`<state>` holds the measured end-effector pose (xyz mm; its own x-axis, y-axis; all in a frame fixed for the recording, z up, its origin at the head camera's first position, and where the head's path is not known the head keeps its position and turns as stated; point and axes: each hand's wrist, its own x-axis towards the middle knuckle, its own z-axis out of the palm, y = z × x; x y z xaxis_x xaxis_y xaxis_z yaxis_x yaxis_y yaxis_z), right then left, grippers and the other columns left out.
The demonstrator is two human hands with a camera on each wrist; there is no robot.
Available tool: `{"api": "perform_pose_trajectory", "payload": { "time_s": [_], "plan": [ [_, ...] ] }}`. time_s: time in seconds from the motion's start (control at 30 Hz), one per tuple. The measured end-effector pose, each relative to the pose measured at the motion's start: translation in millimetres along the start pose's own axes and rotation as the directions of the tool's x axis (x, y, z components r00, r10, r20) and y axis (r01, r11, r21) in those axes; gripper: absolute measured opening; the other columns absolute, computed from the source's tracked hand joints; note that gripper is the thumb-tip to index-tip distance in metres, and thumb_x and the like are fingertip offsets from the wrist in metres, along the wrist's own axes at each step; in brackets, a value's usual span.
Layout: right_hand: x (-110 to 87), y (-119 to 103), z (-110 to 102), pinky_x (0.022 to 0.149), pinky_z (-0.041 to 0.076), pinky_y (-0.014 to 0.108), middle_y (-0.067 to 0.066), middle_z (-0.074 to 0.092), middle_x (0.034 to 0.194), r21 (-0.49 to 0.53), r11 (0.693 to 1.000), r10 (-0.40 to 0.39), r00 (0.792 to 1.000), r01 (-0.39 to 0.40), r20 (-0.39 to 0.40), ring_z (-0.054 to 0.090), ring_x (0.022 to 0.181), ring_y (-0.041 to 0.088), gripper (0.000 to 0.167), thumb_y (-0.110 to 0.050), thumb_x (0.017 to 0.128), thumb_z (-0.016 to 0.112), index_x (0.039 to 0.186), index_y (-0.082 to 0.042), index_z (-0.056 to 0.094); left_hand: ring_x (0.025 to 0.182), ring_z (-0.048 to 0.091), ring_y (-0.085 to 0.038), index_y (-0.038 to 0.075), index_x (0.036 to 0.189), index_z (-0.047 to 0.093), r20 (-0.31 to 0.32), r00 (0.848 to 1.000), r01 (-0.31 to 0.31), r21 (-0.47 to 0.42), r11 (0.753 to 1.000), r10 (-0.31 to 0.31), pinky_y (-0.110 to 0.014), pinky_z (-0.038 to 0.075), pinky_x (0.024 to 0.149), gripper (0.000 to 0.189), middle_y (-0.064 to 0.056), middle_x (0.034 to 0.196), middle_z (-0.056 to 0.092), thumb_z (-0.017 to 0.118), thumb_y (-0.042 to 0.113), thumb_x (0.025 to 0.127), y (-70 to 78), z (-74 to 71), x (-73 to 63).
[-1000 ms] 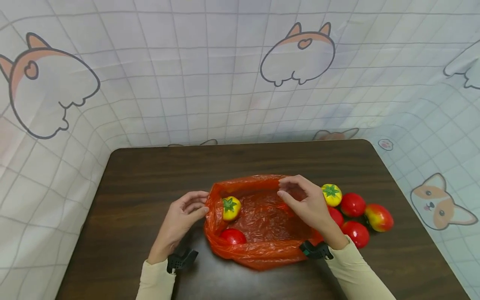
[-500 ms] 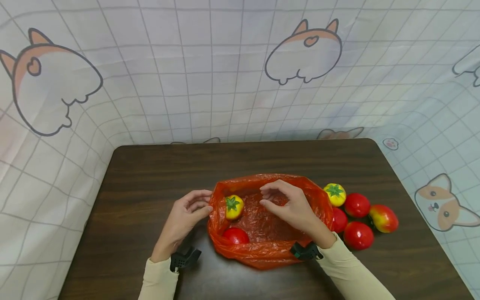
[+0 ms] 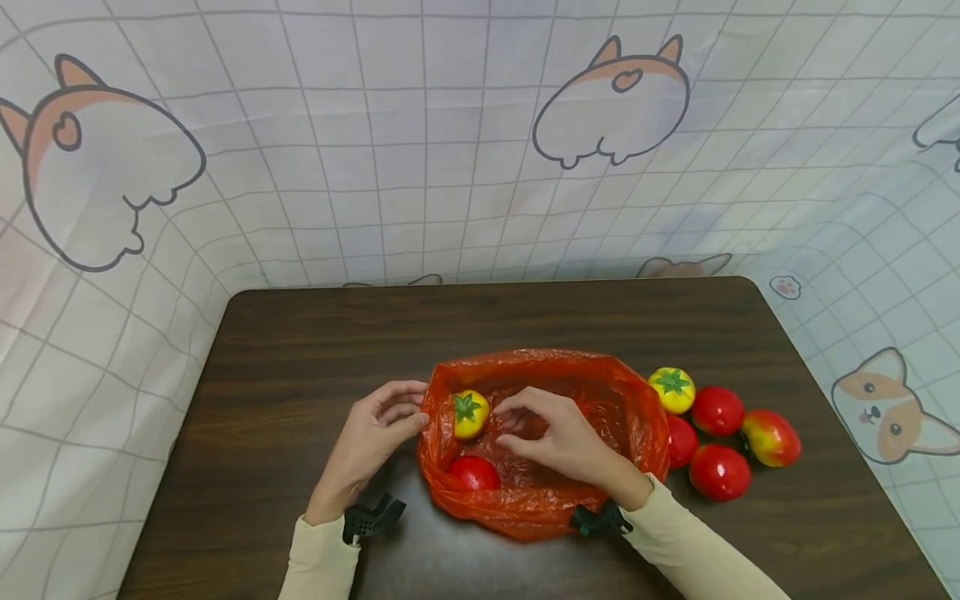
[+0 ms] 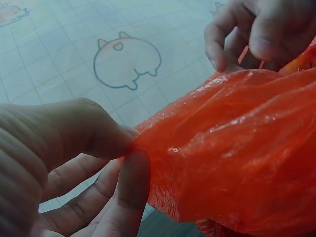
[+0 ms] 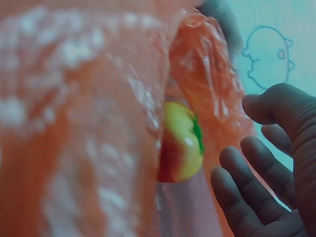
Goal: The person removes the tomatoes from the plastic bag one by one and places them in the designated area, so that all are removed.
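Observation:
A red plastic bag lies with its mouth spread wide on the table. Within it sit a yellow fruit with a green star-shaped top and a red round fruit. My left hand pinches the bag's left rim between thumb and forefinger, plainly seen in the left wrist view. Over the mouth of the bag hovers my right hand, its fingers loosely bent and holding nothing, near the yellow fruit. In the right wrist view, the yellow and red fruit shows through the bag's opening, apart from the fingertips.
Right of the bag, several fruits cluster on the dark wooden table: a yellow one with a green top, red ones and a red-yellow mango-shaped one. A grid-patterned cloth hangs behind the table.
My right hand has moved left, from the bag's right side to over its middle, close to the yellow fruit. The left hand stays at the left rim.

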<state>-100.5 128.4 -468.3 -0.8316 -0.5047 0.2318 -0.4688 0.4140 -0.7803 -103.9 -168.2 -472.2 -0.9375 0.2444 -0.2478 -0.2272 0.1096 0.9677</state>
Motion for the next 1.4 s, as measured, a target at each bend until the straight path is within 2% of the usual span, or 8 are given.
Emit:
{"api": "perform_pose_trajectory", "payload": {
  "time_s": [0.33,0.6,0.83,1.0,1.2,1.4],
  "plan": [
    [-4.0,2.3,14.7,0.081,0.062,0.032,0.006,0.074,0.104,0.039,0.999,0.025,0.993,-0.029,0.116,0.072,0.091,0.02,0.04,-0.022,0.085,0.087,0.119,-0.009,0.07,0.11,0.069,-0.02,0.016,0.133,0.063,-0.002,1.0,0.008,0.007,1.0,-0.008,-0.023,0.06,0.089,0.044,-0.011,0.128,0.066,0.079,0.023,0.093,-2.3,1.7,1.8],
    [-8.1,1.3,22.4,0.083,0.061,0.027,0.005,0.072,0.108,0.04,0.997,0.061,0.98,-0.07,0.191,0.07,0.093,0.018,0.044,-0.031,0.086,0.086,0.121,-0.011,0.069,0.11,0.069,-0.019,0.016,0.133,0.063,-0.002,1.0,0.011,0.006,1.0,-0.011,-0.024,0.06,0.089,0.044,-0.011,0.128,0.067,0.078,0.023,0.093,-3.3,2.1,2.1],
    [-11.8,3.2,26.2,0.086,0.061,0.027,0.002,0.071,0.112,0.048,0.992,0.106,0.966,-0.12,0.235,0.07,0.097,0.015,0.046,-0.029,0.084,0.088,0.123,-0.015,0.068,0.109,0.069,-0.02,0.015,0.133,0.063,-0.002,1.0,0.008,0.006,1.0,-0.008,-0.024,0.061,0.089,0.044,-0.012,0.127,0.067,0.078,0.021,0.093,-3.7,2.1,2.5],
    [-13.0,3.9,28.5,0.088,0.06,0.026,-0.003,0.068,0.116,0.038,0.988,0.136,0.953,-0.152,0.272,0.068,0.1,0.011,0.049,-0.033,0.083,0.088,0.126,-0.02,0.067,0.109,0.069,-0.019,0.014,0.134,0.062,0.004,1.0,0.006,0.005,1.0,-0.006,-0.025,0.061,0.09,0.043,-0.012,0.128,0.066,0.077,0.02,0.093,-3.3,1.9,1.7],
    [-12.5,2.4,28.1,0.09,0.059,0.026,-0.003,0.067,0.12,0.043,0.984,0.15,0.94,-0.171,0.308,0.067,0.103,0.012,0.056,-0.035,0.08,0.09,0.129,-0.021,0.066,0.108,0.069,-0.016,0.012,0.134,0.062,0.007,1.0,-0.003,0.007,1.0,0.003,-0.023,0.06,0.089,0.044,-0.013,0.128,0.065,0.077,0.019,0.093,-2.3,2.1,0.8],
    [-12.0,4.0,29.6,0.091,0.059,0.025,-0.008,0.066,0.123,0.028,0.981,0.172,0.924,-0.193,0.34,0.064,0.104,0.004,0.06,-0.039,0.08,0.09,0.131,-0.023,0.065,0.106,0.069,-0.015,0.01,0.134,0.062,0.015,1.0,-0.016,-0.001,1.0,0.016,-0.026,0.061,0.089,0.045,-0.015,0.127,0.066,0.078,0.02,0.093,0.9,2.9,0.2]
  ]
}}
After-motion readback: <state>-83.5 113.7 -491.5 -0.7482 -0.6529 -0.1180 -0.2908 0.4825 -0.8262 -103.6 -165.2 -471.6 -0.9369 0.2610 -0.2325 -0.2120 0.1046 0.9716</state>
